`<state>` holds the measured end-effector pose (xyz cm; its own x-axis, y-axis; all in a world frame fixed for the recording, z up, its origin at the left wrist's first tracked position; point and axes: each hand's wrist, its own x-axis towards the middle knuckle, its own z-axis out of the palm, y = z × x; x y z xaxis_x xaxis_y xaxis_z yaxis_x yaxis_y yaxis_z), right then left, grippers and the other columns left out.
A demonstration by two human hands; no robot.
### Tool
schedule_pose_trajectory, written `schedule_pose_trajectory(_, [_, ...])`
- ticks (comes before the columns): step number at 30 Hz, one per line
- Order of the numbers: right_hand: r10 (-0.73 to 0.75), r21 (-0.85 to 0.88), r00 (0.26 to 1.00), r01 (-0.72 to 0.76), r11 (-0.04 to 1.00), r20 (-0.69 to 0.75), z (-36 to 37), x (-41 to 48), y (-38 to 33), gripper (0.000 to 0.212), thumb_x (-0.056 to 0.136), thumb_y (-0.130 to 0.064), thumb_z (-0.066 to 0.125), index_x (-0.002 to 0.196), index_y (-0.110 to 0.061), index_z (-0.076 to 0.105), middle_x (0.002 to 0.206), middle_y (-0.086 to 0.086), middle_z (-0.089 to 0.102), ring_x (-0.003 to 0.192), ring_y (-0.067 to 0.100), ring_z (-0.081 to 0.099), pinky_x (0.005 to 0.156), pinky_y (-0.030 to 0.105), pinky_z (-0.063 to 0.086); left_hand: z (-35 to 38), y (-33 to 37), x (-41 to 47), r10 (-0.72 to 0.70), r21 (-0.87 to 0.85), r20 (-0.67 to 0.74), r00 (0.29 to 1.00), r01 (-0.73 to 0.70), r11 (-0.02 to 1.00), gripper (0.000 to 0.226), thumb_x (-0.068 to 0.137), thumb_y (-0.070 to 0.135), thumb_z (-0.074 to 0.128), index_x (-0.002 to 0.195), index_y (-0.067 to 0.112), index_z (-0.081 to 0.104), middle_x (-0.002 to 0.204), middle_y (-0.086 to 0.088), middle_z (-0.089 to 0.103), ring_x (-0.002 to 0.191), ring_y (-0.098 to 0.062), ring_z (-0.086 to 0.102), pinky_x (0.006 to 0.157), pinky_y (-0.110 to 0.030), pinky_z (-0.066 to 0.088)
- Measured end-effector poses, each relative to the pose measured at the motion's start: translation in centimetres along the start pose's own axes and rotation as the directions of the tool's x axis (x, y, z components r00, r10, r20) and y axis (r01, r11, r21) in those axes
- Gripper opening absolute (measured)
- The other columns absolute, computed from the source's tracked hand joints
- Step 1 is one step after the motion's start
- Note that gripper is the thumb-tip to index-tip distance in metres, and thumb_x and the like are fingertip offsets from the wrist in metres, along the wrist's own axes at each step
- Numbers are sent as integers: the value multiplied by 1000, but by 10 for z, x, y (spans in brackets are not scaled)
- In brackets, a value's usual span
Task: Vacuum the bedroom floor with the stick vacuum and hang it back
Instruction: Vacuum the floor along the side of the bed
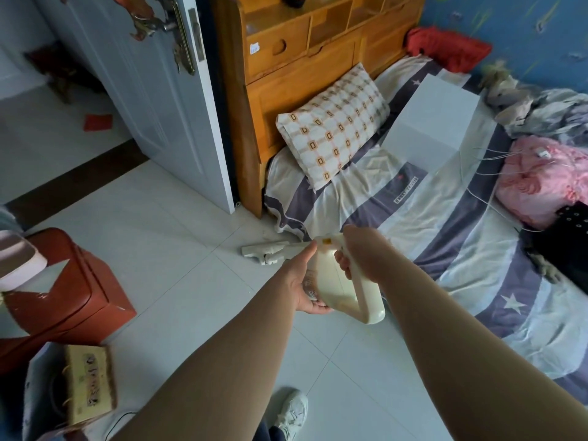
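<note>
Item: stick vacuum (pixel 337 281), frame centre. My right hand (pixel 359 253) is wrapped round its handle and my left hand (pixel 302 283) cups its body. Floor head (pixel 264 251) sits on tile beside the bed (pixel 461 249). Step, judged: vacuuming. Next: a steady push along the bedside.

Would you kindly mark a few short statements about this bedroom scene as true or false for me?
1. The left hand and right hand both hold the stick vacuum. True.
2. The vacuum's floor head rests on the bed. False: it lies on the tiled floor, near the bed's corner.
3. The checked pillow leans against the wooden headboard. True.
4. The door is closed. False: it stands open.
</note>
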<state>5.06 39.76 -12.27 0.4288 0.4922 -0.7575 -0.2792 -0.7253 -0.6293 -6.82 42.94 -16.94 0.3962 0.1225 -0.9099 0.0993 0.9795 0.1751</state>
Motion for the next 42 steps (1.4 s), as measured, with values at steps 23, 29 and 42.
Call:
schedule_pose_trajectory(23, [130, 198, 991, -121, 973, -36, 67, 11, -21, 25, 101, -21, 36, 113, -6, 51, 63, 8, 45, 33, 13, 39, 34, 18, 34, -57, 62, -3, -139, 183, 11, 990, 134, 974, 57, 82, 53, 71, 94, 5, 45, 101, -20, 55, 109, -41, 52, 100, -61, 43])
schedule_pose_trajectory(29, [147, 225, 988, -132, 965, -49, 81, 5, -23, 32, 100, -19, 34, 120, -3, 53, 62, 8, 47, 35, 12, 40, 36, 17, 35, -67, 69, -11, -160, 217, 6, 987, 155, 964, 59, 83, 54, 70, 91, 2, 43, 97, -21, 55, 106, -41, 52, 103, -58, 42])
schedule_pose_trajectory(42, [133, 211, 991, -133, 969, 14, 112, 10, -31, 17, 99, -18, 34, 107, -6, 45, 62, 9, 42, 29, 14, 39, 36, 15, 36, -93, 86, -6, -150, 183, 17, 988, 145, 972, 59, 82, 55, 71, 95, 3, 48, 104, -19, 58, 112, -39, 55, 102, -58, 44])
